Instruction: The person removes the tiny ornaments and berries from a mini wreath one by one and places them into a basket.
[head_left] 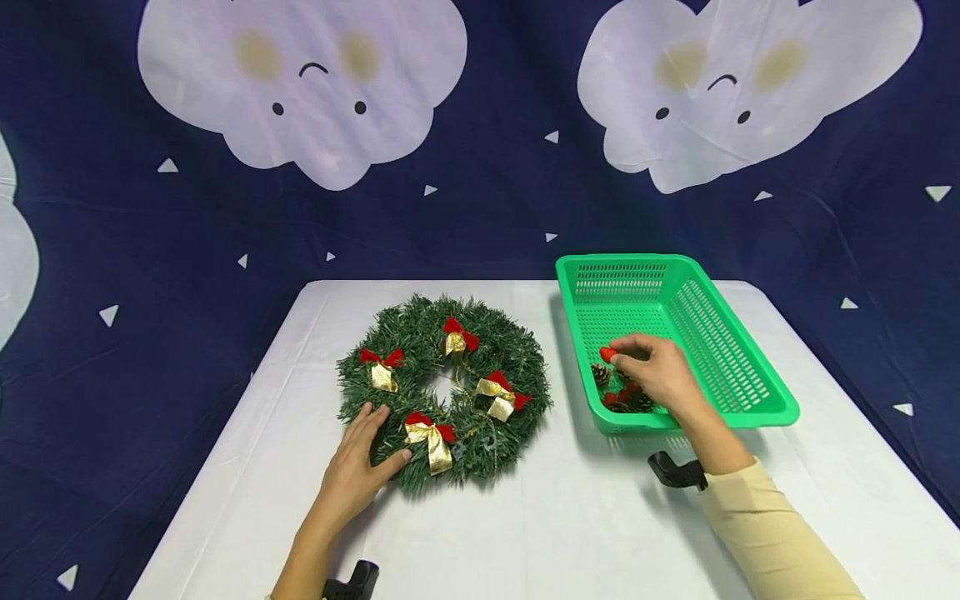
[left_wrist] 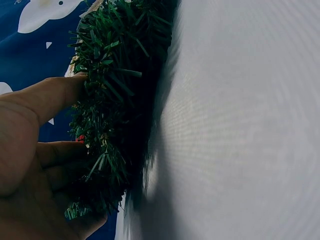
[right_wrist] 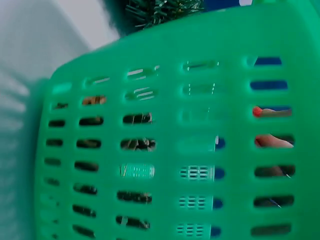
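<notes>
A round green artificial wreath [head_left: 517, 333] lies on the white table, dressed with several red bows with gold ribbons [head_left: 431, 442]. My left hand [head_left: 354, 467] rests on its near left edge, fingers spread over the greenery and thumb apart. The left wrist view shows that hand's thumb [left_wrist: 57, 95] against the wreath's side. Over the near left part of a green plastic basket [head_left: 720, 317], my right hand [head_left: 660, 371] pinches a small red ornament [head_left: 607, 354]. Pine cones [head_left: 600, 374] and more red pieces [head_left: 611, 400] lie in the basket below it.
The white tablecloth [head_left: 525, 533] spreads between wreath and basket and along the front. A dark blue backdrop [head_left: 495, 225] with clouds hangs behind the table. The basket's slotted wall [right_wrist: 165, 125] fills the right wrist view and hides most of the right hand.
</notes>
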